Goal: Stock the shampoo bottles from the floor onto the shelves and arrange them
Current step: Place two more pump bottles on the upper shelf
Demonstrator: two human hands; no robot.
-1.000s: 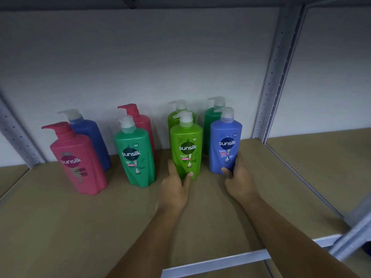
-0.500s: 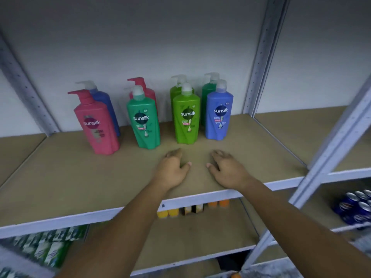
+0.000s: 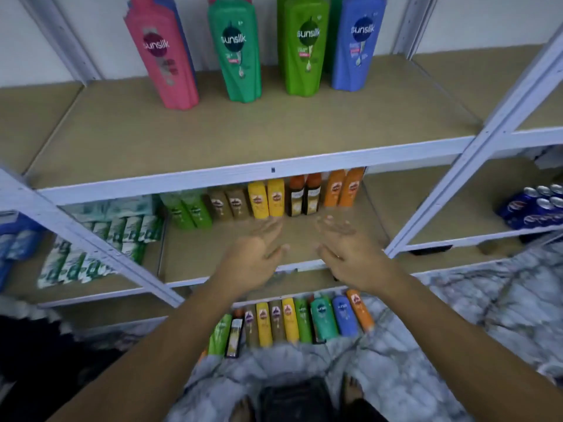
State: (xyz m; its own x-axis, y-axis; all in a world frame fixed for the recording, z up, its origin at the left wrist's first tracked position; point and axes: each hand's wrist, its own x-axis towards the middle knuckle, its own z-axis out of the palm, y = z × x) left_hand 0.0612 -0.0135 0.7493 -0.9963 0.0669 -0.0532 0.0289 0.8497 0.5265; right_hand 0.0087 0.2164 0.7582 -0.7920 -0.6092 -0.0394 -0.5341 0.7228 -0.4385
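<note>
Four Sunsilk bottles [image 3: 304, 47] front the upper shelf [image 3: 213, 138]; left hand [image 3: 253, 257] and right hand [image 3: 350, 254] spread, empty.

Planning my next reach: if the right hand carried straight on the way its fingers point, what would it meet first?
Probably the dark red-capped bottles on the middle shelf; the right hand points at them. Depth is unclear, though.

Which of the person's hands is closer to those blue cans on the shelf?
Right. The right hand hovers open in front of the middle shelf, with the blue cans far off to its right. The left hand is beside it, on the side away from the cans.
</note>
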